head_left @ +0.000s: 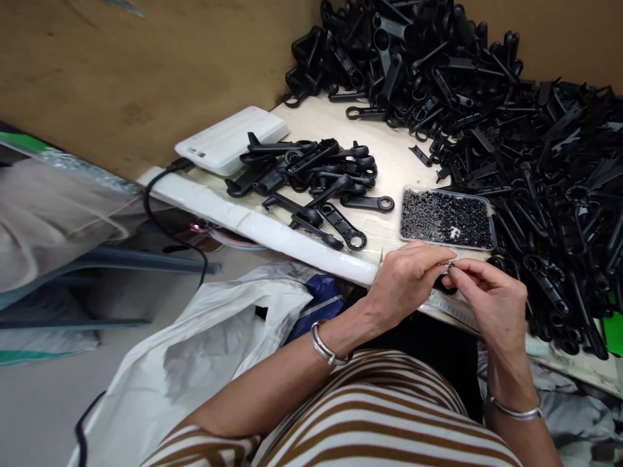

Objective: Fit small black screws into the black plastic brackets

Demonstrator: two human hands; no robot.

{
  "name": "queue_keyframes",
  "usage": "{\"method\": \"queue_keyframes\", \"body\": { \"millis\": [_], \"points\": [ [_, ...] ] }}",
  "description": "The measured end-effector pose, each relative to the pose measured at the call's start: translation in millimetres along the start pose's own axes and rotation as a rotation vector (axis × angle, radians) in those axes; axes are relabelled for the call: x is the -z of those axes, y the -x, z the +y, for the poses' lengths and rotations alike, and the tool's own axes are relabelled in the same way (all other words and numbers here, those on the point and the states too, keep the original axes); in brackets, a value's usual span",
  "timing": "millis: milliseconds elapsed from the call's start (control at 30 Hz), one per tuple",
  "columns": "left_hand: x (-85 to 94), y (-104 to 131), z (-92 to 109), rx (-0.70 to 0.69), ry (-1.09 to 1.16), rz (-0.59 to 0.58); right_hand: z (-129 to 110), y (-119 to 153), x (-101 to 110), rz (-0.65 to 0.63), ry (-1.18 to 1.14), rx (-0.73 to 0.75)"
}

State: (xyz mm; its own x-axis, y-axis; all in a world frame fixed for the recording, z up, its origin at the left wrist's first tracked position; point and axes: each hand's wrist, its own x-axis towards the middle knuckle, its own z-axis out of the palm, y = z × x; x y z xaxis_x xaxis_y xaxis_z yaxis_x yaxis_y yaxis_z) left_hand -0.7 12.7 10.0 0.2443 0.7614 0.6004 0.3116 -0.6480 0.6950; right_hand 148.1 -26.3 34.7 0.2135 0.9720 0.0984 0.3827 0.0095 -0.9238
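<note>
Silvery and tiny, the hard-looking bit (448, 264) pinched by left hand (403, 275) and right hand (494, 295), with a clear plastic box (467, 246) of dark specks (431, 211) just past them, seems light, easily dropped and best held by its edges.

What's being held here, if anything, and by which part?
The left hand and right hand are pinched on a tiny shiny piece between their fingertips; it is too small and covered to tell which part each grips.
</note>
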Motion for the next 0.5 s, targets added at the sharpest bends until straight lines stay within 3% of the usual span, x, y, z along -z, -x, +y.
{"method": "queue_keyframes", "body": {
  "millis": [367, 500],
  "points": [
    [-3.8, 3.7, 3.9, 0.025, -0.064, -0.016, -1.1, 3.7, 0.5, -0.008, 0.104, -0.006],
    [-1.6, 3.4, 5.4, 0.105, -0.043, -0.053, 1.5, 3.7, 1.2, -0.020, 0.169, 0.012]
  ]
}}
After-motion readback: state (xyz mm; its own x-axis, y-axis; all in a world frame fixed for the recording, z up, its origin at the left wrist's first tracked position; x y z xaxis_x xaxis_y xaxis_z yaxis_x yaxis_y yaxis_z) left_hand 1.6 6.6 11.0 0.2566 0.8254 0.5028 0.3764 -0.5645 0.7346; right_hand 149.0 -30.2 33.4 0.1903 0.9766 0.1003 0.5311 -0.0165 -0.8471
